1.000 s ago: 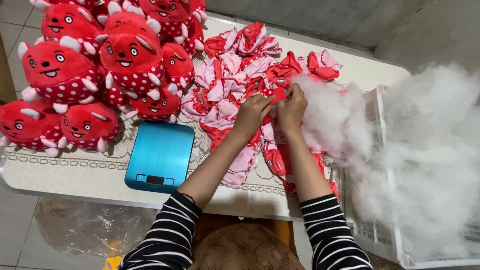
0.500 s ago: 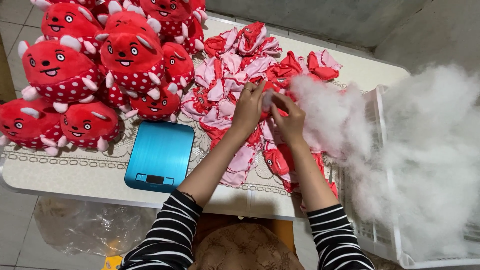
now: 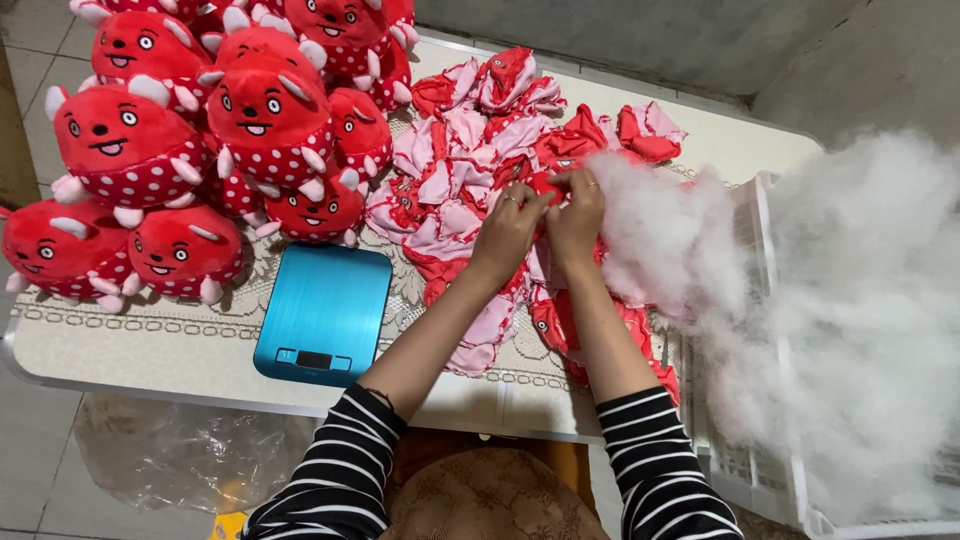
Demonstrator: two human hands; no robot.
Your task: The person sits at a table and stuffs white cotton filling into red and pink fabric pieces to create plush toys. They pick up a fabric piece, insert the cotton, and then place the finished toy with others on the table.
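From the head cam, both hands are working mid-table: the left hand [image 3: 508, 225] and right hand [image 3: 578, 208] are pressed close together, both pinching one unstuffed red toy skin [image 3: 540, 187] on top of the flat skins pile [image 3: 455, 190]. White stuffing [image 3: 660, 235] is sitting just right of them, spilling from the bin [image 3: 752, 300]. Loose fluff looks likely to snag and drag out. The blue scale [image 3: 322, 312] is lying near-left, stuffed toys [image 3: 190, 130] piled far-left.
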